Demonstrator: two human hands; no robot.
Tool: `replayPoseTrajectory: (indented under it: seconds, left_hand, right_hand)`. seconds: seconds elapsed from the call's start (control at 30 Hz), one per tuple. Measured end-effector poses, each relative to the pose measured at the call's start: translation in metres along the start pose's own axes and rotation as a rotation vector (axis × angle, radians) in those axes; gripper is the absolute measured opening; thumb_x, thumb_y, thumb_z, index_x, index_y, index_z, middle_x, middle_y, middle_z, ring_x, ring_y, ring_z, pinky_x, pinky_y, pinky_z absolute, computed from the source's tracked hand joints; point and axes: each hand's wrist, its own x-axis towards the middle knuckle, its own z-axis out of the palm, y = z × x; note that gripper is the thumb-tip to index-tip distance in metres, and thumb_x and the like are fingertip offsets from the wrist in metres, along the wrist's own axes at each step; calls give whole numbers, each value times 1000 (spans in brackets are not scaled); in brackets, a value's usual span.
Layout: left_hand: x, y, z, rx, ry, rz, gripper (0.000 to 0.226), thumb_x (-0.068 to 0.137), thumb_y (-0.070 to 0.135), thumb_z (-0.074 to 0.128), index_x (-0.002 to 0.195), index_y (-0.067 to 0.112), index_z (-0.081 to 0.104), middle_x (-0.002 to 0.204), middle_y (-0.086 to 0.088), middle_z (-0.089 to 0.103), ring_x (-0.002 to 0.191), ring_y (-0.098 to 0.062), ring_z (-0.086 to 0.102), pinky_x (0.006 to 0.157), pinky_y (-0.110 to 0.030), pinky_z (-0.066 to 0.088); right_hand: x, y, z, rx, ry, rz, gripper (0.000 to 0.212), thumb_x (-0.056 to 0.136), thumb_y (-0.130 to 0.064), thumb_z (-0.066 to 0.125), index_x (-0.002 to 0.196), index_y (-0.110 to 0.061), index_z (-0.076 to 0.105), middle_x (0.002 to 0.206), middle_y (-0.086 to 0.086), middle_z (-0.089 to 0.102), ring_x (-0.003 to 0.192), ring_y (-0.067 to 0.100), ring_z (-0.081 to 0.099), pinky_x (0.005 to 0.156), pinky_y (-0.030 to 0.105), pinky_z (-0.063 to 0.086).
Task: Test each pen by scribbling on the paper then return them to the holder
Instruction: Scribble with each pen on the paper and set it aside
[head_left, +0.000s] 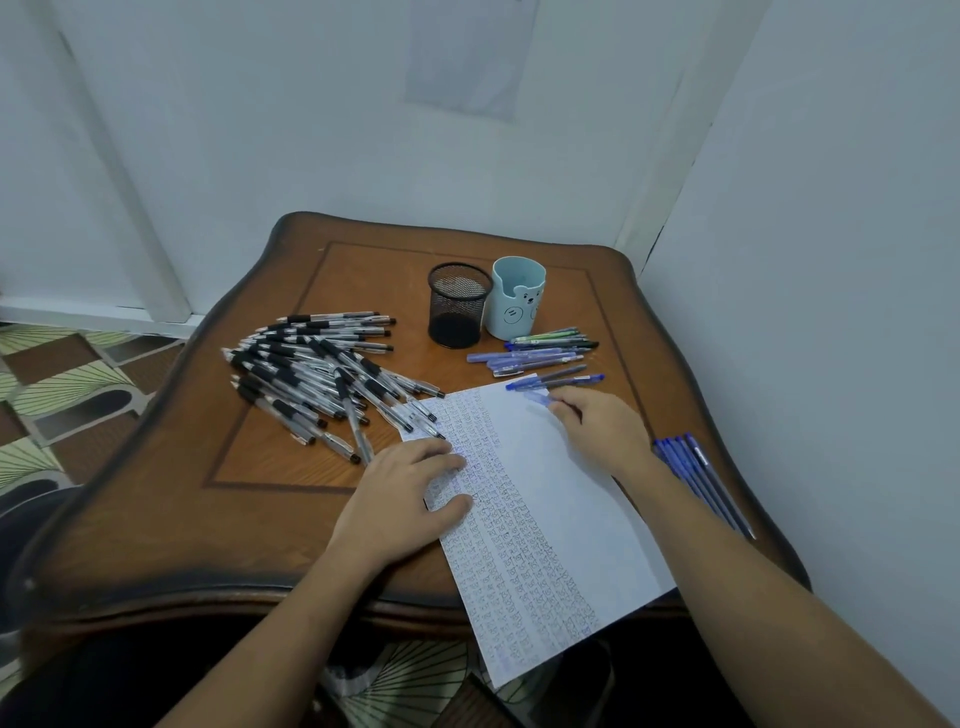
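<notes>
A heap of black-grip pens (322, 374), too tangled to count, fills the left of the wooden table (156, 493) and spills onto the paper (561, 519). The paper overhangs the near edge. Two holders stand side by side behind: a black mesh holder (460, 304) and a bear-faced holder (517, 299). The left hand (410, 493) presses the sheet with straight fingers. The right hand (602, 431) pinches a blurred blue pen (543, 399). About five blue edge pens (701, 478) lie along the right rim.

The surface (260, 519) is orange-brown wood with a near-black rim and a thin dark inlaid line. The paper (561, 493) is white with columns of blue scribbles. The heaped pens (311, 374) are clear with black grips. The mesh holder (460, 304) is black; the bear holder (517, 304) pale teal. The loose pens (524, 358) are blue, a few green; the blurred pen (540, 399) is blue. The floor (67, 384) tiles show green fans on brown.
</notes>
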Motion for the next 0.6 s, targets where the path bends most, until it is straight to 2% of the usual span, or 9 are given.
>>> replayPoseTrajectory:
  seconds: [0.1, 0.13, 0.27, 0.37, 0.43, 0.5, 0.57, 0.6]
  left_hand:
    - [0, 0, 0, 2, -4, -2, 62, 78, 68, 41, 123, 31, 65, 130, 14, 55, 123, -5, 46, 105, -29, 28]
    - [0, 0, 0, 2, -6, -6, 62, 78, 68, 41, 123, 32, 64, 130, 15, 54, 123, -5, 46, 105, -29, 28]
    - [-1, -1, 1, 1, -7, -11, 61, 79, 68, 42, 123, 32, 64, 130, 16, 54, 122, -4, 45, 105, -31, 30]
    - [0, -1, 1, 6, -2, -7, 61, 79, 68, 43, 122, 32, 65, 129, 16, 55, 121, -3, 46, 103, -28, 30]
    - [0, -1, 1, 6, 4, -8, 60, 78, 68, 43, 122, 32, 65, 128, 16, 55, 121, -3, 46, 103, -28, 31]
    - [0, 0, 1, 5, 8, -7, 61, 78, 68, 43, 121, 32, 66, 128, 16, 56, 121, -4, 46, 103, -28, 30]
    - [0, 0, 1, 8, 3, -7, 62, 78, 69, 43, 122, 32, 65, 128, 16, 55, 121, -4, 46, 102, -27, 29]
    - [0, 0, 1, 8, -1, -8, 62, 78, 69, 42, 122, 32, 65, 129, 16, 55, 122, -4, 46, 102, -27, 28]
  right_hand:
    - [-16, -2, -4, -93, 11, -4, 53, 96, -65, 33, 107, -30, 70, 102, -4, 73, 93, 22, 63, 73, 33, 50]
    - [-19, -3, -6, -133, 10, 1, 58, 94, -69, 28, 107, -30, 69, 101, -3, 72, 91, 22, 62, 71, 33, 49]
    - [-18, -3, -9, -362, -25, 120, 45, 100, -56, 41, 132, -30, 58, 113, 4, 69, 102, 28, 63, 75, 34, 48]
    - [-17, 3, -7, -449, -4, 156, 41, 99, -52, 46, 129, -23, 51, 111, 7, 69, 100, 29, 65, 73, 34, 47]
    - [-16, 5, -11, -383, 45, 153, 32, 103, -37, 45, 129, -18, 47, 113, 8, 69, 98, 30, 67, 74, 34, 50]
    - [-14, 5, -20, -246, 90, 150, 31, 105, -24, 43, 136, -17, 42, 105, 7, 66, 88, 25, 65, 72, 32, 52]
    - [-12, 1, -29, -84, 114, 167, 31, 105, -18, 44, 136, -20, 43, 92, 4, 58, 74, 17, 58, 62, 23, 47]
    - [-9, -1, -31, 62, 127, 192, 25, 105, -16, 44, 129, -21, 48, 89, 3, 59, 70, 17, 58, 57, 22, 47]
